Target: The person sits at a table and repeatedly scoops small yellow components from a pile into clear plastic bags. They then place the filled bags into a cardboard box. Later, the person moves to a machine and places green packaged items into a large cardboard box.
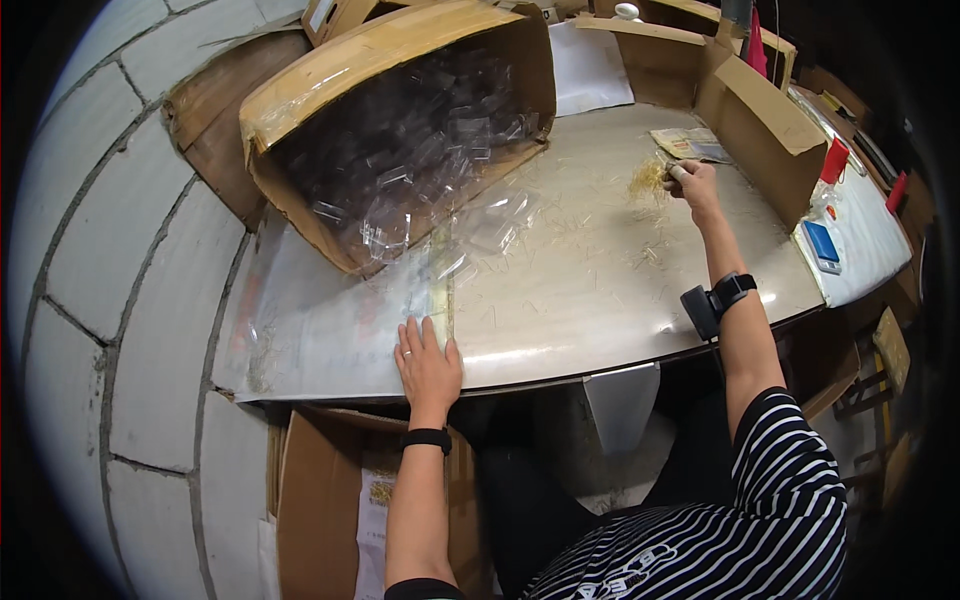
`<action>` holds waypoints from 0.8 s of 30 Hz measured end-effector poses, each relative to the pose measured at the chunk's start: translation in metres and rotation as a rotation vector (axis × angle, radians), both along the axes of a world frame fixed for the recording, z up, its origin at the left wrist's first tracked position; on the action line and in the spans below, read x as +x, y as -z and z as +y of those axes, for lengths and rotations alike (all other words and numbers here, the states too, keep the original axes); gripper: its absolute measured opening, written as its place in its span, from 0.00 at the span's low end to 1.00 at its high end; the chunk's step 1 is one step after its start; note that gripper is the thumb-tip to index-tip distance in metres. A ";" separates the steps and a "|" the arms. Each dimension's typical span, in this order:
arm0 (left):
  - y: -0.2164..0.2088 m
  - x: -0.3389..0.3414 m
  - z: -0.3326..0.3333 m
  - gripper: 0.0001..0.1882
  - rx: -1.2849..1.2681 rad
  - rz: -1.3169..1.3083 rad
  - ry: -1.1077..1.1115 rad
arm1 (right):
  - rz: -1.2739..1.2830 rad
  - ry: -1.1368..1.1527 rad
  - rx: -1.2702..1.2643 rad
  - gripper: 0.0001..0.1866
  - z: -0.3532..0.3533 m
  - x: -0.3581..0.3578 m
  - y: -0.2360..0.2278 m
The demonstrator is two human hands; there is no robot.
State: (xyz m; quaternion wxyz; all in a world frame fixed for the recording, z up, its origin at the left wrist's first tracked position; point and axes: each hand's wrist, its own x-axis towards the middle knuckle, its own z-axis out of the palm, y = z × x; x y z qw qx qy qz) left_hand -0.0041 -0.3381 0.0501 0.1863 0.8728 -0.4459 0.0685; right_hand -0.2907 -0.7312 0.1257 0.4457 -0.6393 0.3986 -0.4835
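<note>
Seemingly, we're gathering thin golden strands [647,181] right of the cardboard box [400,48], right hand [692,186] pinched on them, left hand [431,370] flat before it, fingers slightly apart, and next need a steady grip.

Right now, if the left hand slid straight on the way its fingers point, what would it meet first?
The left hand would probably meet the open cardboard box, at its near lower edge, though the fisheye view leaves depth unclear.

A block wall [150,270] stands left — right, a blue scale [821,242], perhaps.
</note>
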 end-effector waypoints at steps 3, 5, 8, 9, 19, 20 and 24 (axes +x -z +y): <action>0.004 0.000 0.000 0.28 0.003 -0.027 -0.017 | 0.086 -0.016 0.199 0.07 -0.003 0.012 0.015; 0.006 -0.001 -0.002 0.28 0.004 -0.043 -0.019 | -0.189 -0.035 0.295 0.06 -0.010 0.008 0.015; 0.008 -0.005 -0.004 0.28 0.015 -0.042 0.001 | -0.190 -0.054 0.449 0.06 -0.035 0.002 0.027; 0.007 -0.002 -0.001 0.28 0.010 -0.048 -0.016 | -0.330 -0.094 0.405 0.06 -0.034 0.005 0.028; 0.010 0.038 0.003 0.24 -0.202 0.178 0.016 | -0.584 -0.483 0.444 0.15 -0.028 0.001 0.021; 0.003 0.058 0.002 0.24 -0.324 0.374 -0.012 | -0.540 -0.484 0.434 0.16 -0.033 -0.011 0.019; -0.007 0.135 0.005 0.24 -0.465 0.360 -0.297 | -0.483 -0.473 0.218 0.15 -0.024 -0.010 -0.007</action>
